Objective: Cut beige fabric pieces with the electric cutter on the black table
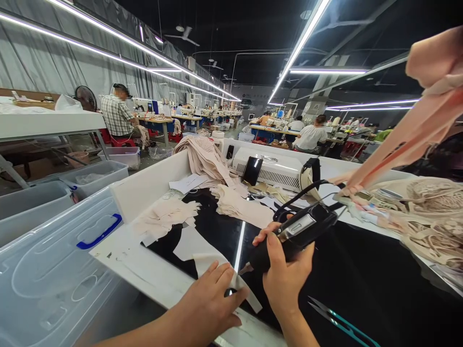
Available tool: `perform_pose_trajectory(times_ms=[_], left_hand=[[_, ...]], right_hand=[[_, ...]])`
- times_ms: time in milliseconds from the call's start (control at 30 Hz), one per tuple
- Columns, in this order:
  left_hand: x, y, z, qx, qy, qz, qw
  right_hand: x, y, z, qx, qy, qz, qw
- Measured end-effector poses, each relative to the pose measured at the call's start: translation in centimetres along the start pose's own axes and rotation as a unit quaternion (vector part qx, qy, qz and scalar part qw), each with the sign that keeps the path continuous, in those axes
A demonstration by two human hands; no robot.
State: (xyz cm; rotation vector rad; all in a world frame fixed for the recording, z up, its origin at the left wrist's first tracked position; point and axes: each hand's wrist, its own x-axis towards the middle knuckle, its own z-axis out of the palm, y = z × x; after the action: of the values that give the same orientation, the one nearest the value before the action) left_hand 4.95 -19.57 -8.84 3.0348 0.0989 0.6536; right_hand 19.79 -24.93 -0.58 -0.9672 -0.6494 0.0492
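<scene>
My right hand (pixel 284 274) grips a black handheld electric tool (pixel 296 231) with a black cord; its tip points down at a pale fabric piece (pixel 208 262) on the glossy black tabletop (pixel 361 274). My left hand (pixel 210 306) lies flat with fingers spread on that fabric piece, holding it down near the table's front edge. More cut beige fabric pieces (pixel 162 217) lie in small stacks just beyond.
Teal thread snips (pixel 340 320) lie at the front right. A white machine (pixel 269 168) stands at the back, with a beige lace pile (pixel 427 217) on the right and hanging pink fabric (pixel 415 125) above. Clear plastic bins (pixel 54 270) stand left. People sit at far sewing tables.
</scene>
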Motion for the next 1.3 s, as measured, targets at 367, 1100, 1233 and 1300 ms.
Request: perform_pose_trajectory(times_ms=[367, 1100, 1233, 1300], left_hand=[[0.4, 0.3, -1.7, -0.027, -0.002, -0.022, 0.999], [0.2, 0.2, -2.0, -0.015, 0.0, -0.016, 1.0], [0.3, 0.2, -2.0, -0.009, -0.004, -0.014, 1.0], [0.3, 0.2, -2.0, -0.004, -0.002, -0.015, 1.0]], right_hand=[[0.0, 0.2, -0.1, 0.002, -0.004, -0.002, 1.0], [-0.1, -1.0, -0.6, -0.012, 0.014, 0.008, 1.0], [-0.4, -0.7, -0.8, -0.011, 0.008, -0.001, 1.0], [-0.4, -0.7, -0.8, -0.012, -0.005, -0.002, 1.0]])
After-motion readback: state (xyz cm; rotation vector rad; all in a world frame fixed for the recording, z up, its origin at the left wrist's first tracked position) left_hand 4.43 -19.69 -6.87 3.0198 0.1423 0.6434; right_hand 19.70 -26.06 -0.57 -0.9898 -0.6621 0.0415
